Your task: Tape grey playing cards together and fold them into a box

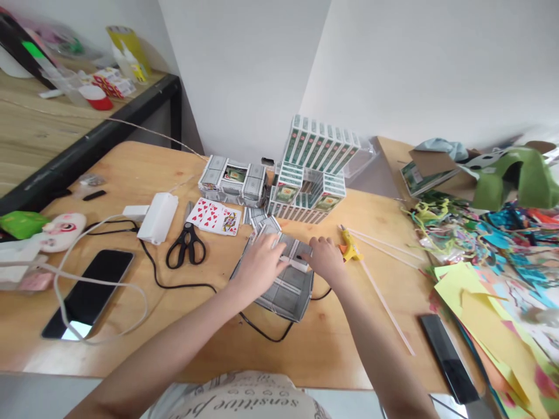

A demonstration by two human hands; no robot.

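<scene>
Where hands point(258, 265) touch, the panel point(283, 293) looks grey

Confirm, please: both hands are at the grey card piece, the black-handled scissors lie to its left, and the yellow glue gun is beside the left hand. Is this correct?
Not quite: in the head view, the yellow glue gun is beside the right hand, not the left hand. Both hands are at the grey card piece, and the black-handled scissors lie to its left.
</scene>
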